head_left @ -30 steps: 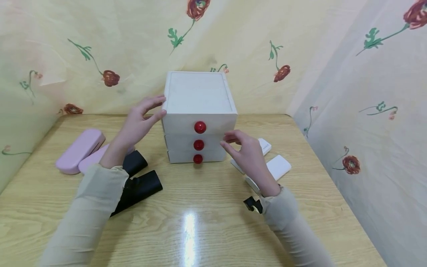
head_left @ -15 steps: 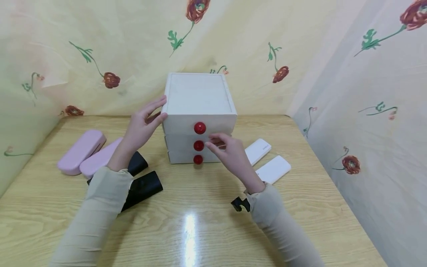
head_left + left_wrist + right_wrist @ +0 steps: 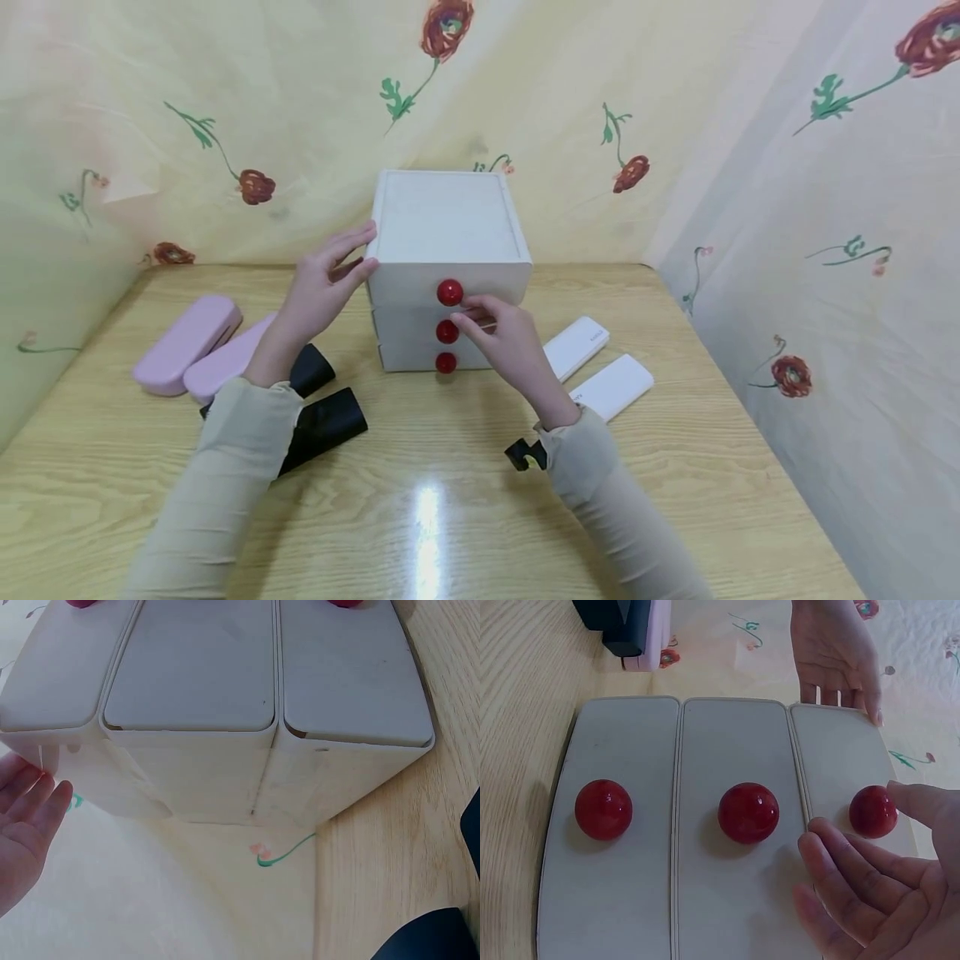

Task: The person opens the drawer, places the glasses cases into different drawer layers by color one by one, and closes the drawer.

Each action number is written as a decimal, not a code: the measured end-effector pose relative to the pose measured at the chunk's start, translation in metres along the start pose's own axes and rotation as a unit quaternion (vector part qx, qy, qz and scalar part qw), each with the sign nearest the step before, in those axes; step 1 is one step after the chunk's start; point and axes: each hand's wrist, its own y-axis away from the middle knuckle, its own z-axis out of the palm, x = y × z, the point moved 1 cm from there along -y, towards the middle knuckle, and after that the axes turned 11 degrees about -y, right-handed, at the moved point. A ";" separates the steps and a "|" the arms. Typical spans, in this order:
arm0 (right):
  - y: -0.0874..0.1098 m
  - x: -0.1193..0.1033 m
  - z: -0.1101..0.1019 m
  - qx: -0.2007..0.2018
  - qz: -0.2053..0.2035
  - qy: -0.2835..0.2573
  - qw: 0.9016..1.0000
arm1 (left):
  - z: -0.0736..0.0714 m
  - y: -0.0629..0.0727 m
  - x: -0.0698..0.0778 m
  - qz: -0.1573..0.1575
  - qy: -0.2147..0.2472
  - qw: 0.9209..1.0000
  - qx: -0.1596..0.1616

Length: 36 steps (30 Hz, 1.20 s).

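A white three-drawer box (image 3: 452,218) stands at the back of the table, its drawers stacked and each fitted with a round red knob. My left hand (image 3: 318,283) rests its fingertips and thumb on the box's upper left side. At the front, my right hand (image 3: 506,337) reaches in from the right with fingers loosely bent. In the right wrist view its thumb (image 3: 919,802) lies right at the edge of the top knob (image 3: 871,814), and the fingertips are close beside that knob. The middle knob (image 3: 748,813) and bottom knob (image 3: 604,810) are untouched.
Left on the wooden table (image 3: 375,517) lie two pink cases (image 3: 187,343), partly behind my left arm, and two black cases (image 3: 330,425). Two white slim boxes (image 3: 615,385) lie on the right. A flower-patterned cloth (image 3: 322,100) hangs behind.
My right hand has moved left from the box's right edge to the knobs. The left hand stays at the upper left side. All drawers remain closed.
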 end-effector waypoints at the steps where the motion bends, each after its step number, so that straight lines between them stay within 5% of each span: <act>1: -0.001 0.000 0.000 0.001 0.000 0.001 1.000 | 0.001 0.000 0.000 -0.001 0.004 1.000 -0.001; 14: -0.008 -0.005 0.004 0.017 0.015 -0.005 1.000 | 0.000 0.003 0.000 -0.011 0.018 1.000 -0.013; 23: -0.012 -0.010 0.007 0.060 0.019 0.048 0.997 | 0.000 0.000 0.000 -0.009 0.020 1.000 -0.015; 30: -0.012 -0.016 0.013 0.116 -0.011 0.161 0.980 | 0.001 -0.001 0.000 -0.005 0.024 1.000 -0.009; 36: -0.012 -0.016 0.016 0.141 -0.051 0.208 0.967 | 0.001 0.000 0.000 -0.008 0.022 1.000 -0.012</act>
